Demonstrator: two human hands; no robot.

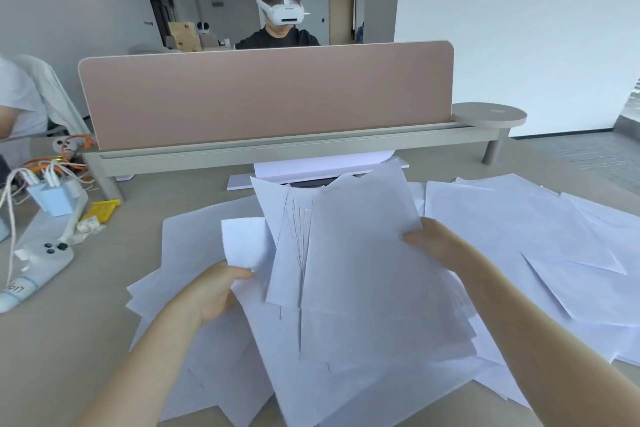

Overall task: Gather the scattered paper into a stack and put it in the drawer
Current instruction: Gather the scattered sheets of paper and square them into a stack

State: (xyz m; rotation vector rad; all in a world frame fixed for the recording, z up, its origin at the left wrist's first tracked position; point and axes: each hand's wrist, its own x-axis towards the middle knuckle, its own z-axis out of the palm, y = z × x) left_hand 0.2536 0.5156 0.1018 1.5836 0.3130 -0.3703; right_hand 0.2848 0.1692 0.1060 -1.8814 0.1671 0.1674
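Both hands pinch a fanned bundle of thin white paper sheets (363, 270) between them, left hand (214, 291) and right hand (433, 243) at opposite edges; light, floppy, slippery, probably best squared edgewise on the beige counter (69, 340)

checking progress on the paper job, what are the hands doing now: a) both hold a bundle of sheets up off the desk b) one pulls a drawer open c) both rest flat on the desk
a: the left hand and right hand each grip a side of the uneven bundle of sheets, raised above the loose paper on the desk.
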